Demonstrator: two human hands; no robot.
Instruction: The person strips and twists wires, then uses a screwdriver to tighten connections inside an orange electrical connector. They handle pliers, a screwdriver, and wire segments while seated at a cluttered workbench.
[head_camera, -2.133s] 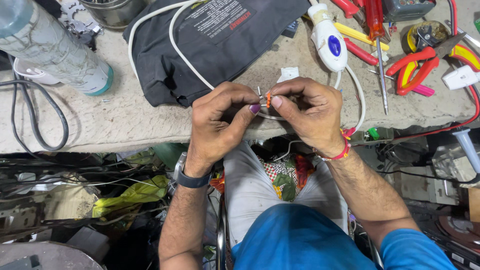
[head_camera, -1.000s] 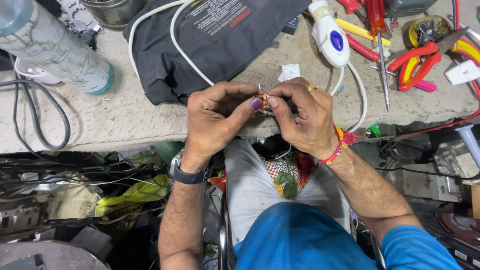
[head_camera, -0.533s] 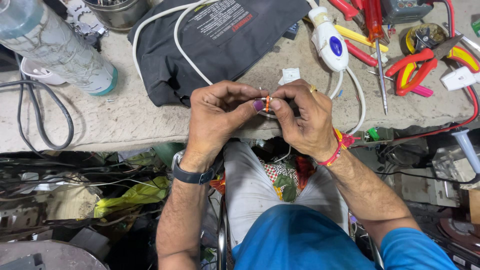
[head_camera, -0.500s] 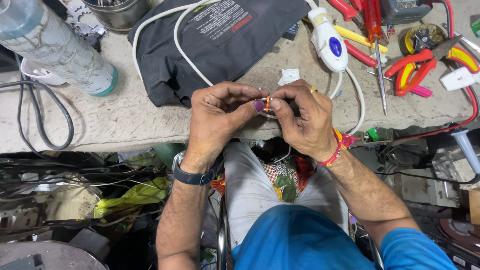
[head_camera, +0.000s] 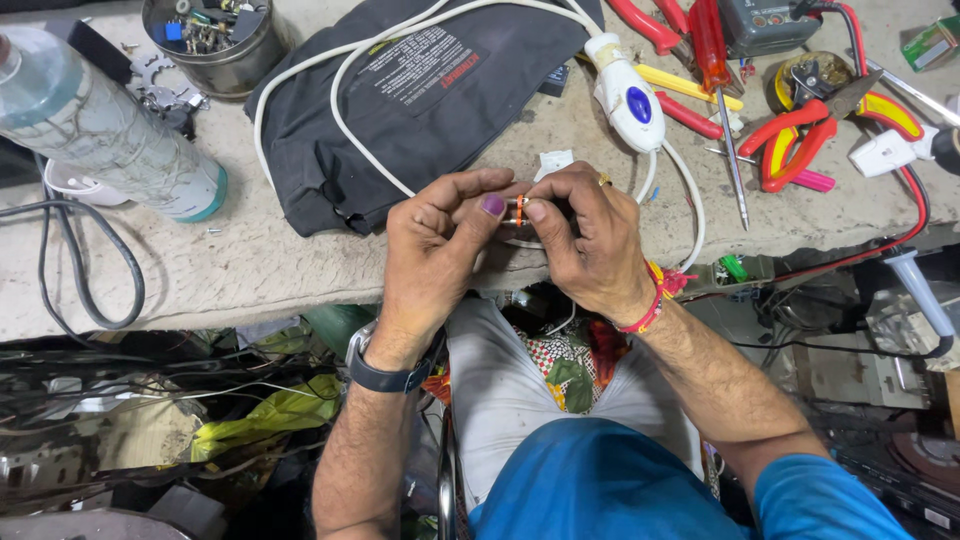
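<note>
A small orange and metallic part (head_camera: 519, 210) is pinched between the fingertips of the left hand (head_camera: 435, 250) and the right hand (head_camera: 590, 240), both closed narrowly around it, above the near edge of the tabletop (head_camera: 250, 270). What the part is cannot be told. Just beyond the hands a white cable (head_camera: 340, 110) is looped over a dark cloth bag (head_camera: 420, 120). Red-handled pliers (head_camera: 800, 135) and a screwdriver (head_camera: 715, 60) are laid to the far right, a plastic bottle (head_camera: 100, 135) to the far left.
</note>
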